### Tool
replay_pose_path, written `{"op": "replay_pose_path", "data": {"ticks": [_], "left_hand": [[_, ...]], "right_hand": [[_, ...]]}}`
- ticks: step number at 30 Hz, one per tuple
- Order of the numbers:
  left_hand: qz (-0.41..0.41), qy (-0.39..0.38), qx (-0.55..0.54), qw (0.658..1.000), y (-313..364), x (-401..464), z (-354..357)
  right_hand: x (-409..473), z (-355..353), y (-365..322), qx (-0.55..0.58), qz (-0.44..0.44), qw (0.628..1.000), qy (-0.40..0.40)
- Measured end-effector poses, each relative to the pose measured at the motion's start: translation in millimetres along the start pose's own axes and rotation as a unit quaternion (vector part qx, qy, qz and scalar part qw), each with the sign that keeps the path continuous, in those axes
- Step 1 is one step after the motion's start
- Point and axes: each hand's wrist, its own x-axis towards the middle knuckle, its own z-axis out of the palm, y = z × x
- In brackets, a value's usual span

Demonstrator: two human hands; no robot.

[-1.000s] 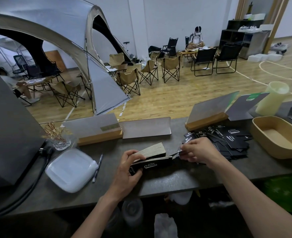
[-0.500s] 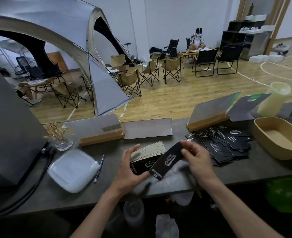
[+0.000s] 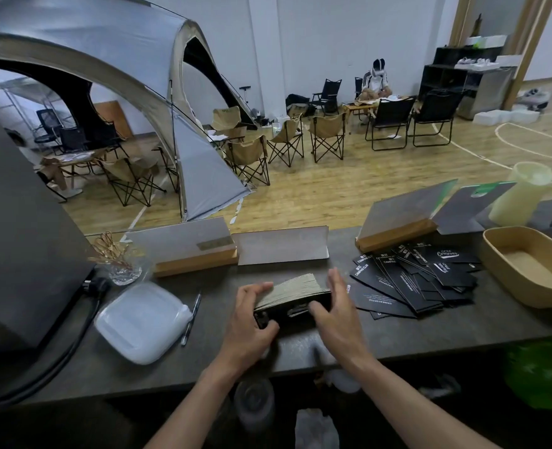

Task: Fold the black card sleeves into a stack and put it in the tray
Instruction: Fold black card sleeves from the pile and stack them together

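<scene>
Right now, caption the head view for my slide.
Left hand and right hand square a stack of folded black card sleeves beside loose flat black sleeves; tan oblong tray holds nothing.

The stack [image 3: 295, 291] shows pale tan edges above a black face with white print. The loose card sleeves [image 3: 410, 280] are black with white lettering. The tray [image 3: 495, 254] is light tan. The worktop [image 3: 462, 325] is dark mottled grey. A translucent white lidded container [image 3: 141, 322] lies on it.

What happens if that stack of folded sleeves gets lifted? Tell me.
The stack would probably fan or slide apart, since it is many loose thin sleeves with uneven edges. It likely needs squeezing from both ends, as the left hand and right hand do.
</scene>
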Motion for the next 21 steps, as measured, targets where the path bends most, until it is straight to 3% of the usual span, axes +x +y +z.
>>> {"op": "replay_pose_path", "data": {"ticks": [6,11,13,15,17,18,21], "left_hand": [[-0.001,0.040,-0.010,0.999,4.7,16.8,-4.8],[-0.012,-0.001,0.016,1.000,-6.4,16.2,-2.7],[-0.019,-0.011,0.016,1.000,-8.9,17.0,-3.7],[-0.024,-0.008,0.019,1.000,-10.1,16.4,-4.0],[-0.022,-0.004,0.029,0.999,-10.8,17.6,-2.5],[-0.018,-0.003,0.032,0.999,-9.9,19.7,-0.7],[-0.006,-0.007,0.023,1.000,1.6,26.8,8.1]], "right_hand": [[12.6,1.2,-9.3,0.025,0.006,0.998,-0.064],[22.7,-25.8,-3.7,-0.050,-0.037,0.987,-0.147],[28.4,-48.9,-0.4,-0.150,-0.090,0.980,-0.099],[32.3,-76.9,1.7,-0.355,-0.131,0.925,-0.030],[29.9,-94.5,3.4,-0.523,-0.112,0.844,-0.043],[27.9,-97.4,5.8,-0.557,-0.099,0.823,-0.059],[26.4,-93.9,16.6,-0.524,-0.142,0.838,-0.064]]}}
